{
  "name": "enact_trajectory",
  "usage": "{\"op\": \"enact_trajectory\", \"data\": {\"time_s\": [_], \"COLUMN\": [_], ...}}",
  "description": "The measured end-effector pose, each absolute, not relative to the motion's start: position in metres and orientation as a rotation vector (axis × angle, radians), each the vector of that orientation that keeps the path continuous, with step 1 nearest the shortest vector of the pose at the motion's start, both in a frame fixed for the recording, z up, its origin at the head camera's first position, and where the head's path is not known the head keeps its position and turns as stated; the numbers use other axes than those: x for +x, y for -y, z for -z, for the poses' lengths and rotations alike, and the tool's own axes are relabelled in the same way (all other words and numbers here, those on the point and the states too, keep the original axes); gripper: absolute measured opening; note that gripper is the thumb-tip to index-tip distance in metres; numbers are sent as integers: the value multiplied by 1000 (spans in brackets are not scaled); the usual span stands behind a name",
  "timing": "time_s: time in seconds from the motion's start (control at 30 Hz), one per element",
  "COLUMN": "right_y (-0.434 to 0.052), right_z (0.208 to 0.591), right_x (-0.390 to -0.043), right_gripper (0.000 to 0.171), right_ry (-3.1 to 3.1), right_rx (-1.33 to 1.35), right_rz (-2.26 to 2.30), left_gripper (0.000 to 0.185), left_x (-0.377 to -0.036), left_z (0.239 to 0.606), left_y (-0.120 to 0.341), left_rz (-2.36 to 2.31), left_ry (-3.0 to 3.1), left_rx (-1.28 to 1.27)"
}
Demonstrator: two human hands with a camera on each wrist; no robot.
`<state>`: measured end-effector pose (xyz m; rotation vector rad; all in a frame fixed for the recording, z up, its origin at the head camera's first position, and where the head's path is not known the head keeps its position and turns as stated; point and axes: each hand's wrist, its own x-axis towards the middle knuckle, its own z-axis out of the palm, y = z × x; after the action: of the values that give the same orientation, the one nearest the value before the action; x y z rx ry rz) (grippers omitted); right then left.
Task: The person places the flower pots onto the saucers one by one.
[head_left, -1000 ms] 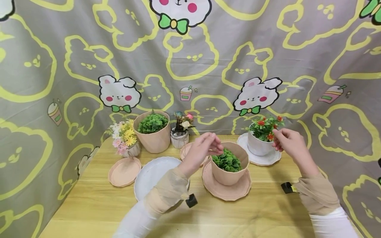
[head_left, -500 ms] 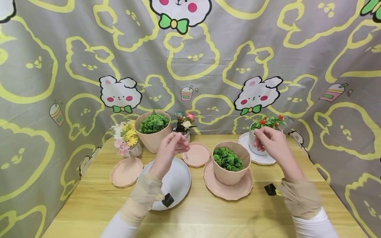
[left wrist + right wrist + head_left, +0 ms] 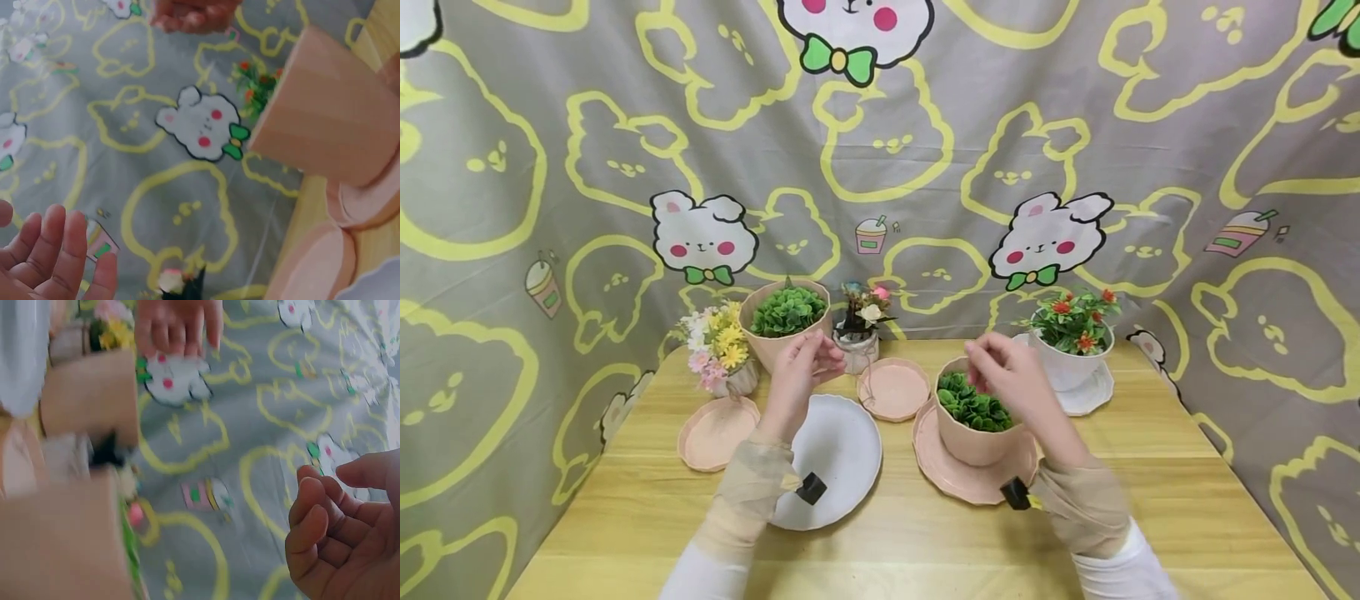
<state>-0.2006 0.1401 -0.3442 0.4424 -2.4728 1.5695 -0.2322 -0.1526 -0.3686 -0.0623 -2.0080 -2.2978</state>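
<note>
My left hand [image 3: 802,375] hovers above the grey-white round saucer [image 3: 842,467], with loosely bent fingers and nothing between them; the left wrist view shows its spread fingers [image 3: 53,244]. Above the peach pot [image 3: 973,442] of green leaves [image 3: 973,404] is my right hand [image 3: 1011,379], hiding part of the pot's rim. Its fingers curve loosely around nothing in the right wrist view. That pot stands upright on a peach saucer [image 3: 940,477]. Behind the right hand, a white pot [image 3: 1071,367] with red flowers stands on a white saucer [image 3: 1099,393].
At the back left are a second peach pot [image 3: 767,342] with greenery, a small pot [image 3: 741,379] of yellow, pink and white flowers, and a small pot [image 3: 859,348] with roses. Two small peach saucers [image 3: 715,437] lie on the wooden table [image 3: 925,550]. A patterned curtain [image 3: 925,150] surrounds it.
Both hands have moved left: the left from beside the front peach pot to over the grey-white saucer, the right from the red-flowered pot to above the front peach pot.
</note>
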Motion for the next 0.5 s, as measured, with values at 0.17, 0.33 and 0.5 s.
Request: {"op": "enact_trajectory", "data": {"time_s": [0.17,0.33,0.5], "right_y": [-105,-78,-62], "right_z": [358,375,393], "right_x": [-198,-191,-193], "right_gripper": [27,29,30], "right_ry": [2475,2505,2562], "right_rx": [582,612,590], "right_rz": [-1635,-1722,-1769], "left_gripper": [30,28,25], "left_x": [-250,-266,-280], "left_z": [379,388,395], "left_y": [155,155,152], "left_rz": [2293,2267,2176], "left_ry": [2079,2160,2272], "left_rx": [36,103,134]}}
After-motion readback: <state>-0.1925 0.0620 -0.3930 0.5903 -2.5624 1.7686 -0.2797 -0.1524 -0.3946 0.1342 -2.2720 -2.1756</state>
